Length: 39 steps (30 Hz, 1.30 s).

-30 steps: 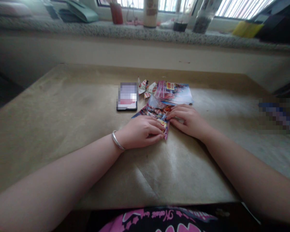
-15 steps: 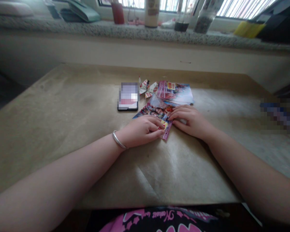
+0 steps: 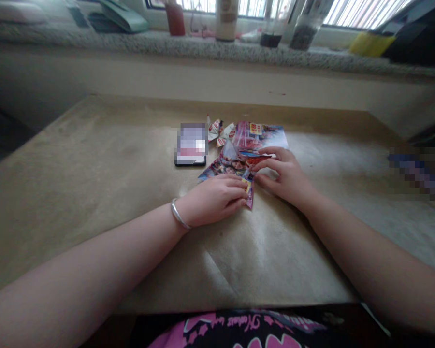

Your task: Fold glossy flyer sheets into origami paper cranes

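Note:
A colourful printed paper sheet (image 3: 232,164) with folds in it lies on the table in front of me. My left hand (image 3: 217,198), a silver bangle at its wrist, lies over the sheet's near part with fingers stretched out, pressing it down. At the right edge of the sheet, my right hand (image 3: 281,174) has bent fingers and thumb around a raised flap. Part of this grip is hidden behind the fingers. Just beyond lies a stack of similar printed sheets (image 3: 261,135). Left of the stack sits a small folded paper piece (image 3: 221,131) in white and red.
A phone (image 3: 191,145) with a blurred screen lies left of the papers. The table (image 3: 112,169) has a tan cover. A blurred blue item (image 3: 420,176) is at the far right. Bottles and a red container (image 3: 176,19) stand on the stone windowsill (image 3: 188,46).
My right fingers have risen and curled more, lifting the sheet's right edge into a flap. My left hand stays nearly in place on the sheet.

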### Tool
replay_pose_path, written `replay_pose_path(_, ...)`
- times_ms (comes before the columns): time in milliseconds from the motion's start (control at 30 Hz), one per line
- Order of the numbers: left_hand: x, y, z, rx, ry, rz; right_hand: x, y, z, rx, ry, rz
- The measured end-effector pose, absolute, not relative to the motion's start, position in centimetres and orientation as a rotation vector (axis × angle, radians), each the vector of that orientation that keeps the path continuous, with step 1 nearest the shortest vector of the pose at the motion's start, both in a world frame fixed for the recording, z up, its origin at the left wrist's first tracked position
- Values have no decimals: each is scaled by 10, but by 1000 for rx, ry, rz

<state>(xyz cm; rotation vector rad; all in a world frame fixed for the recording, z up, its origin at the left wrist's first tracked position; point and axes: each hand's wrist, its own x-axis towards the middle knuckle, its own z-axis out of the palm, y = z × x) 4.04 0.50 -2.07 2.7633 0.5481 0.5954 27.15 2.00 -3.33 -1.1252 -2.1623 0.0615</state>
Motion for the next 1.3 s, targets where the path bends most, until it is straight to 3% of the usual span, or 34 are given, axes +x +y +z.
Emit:
replay_pose_path(767, 42, 2, -22, 2916, 843, 404, 262, 33, -46, -1356, -1645, 656)
replay_pose_path(1000, 44, 2, -20, 2925, 880, 321, 248, 31, -41, -1330, -1317, 723)
replay_pose_path(1300, 44, 1, -22, 2903, 947, 262, 249, 32, -41, -1400, -1361, 825)
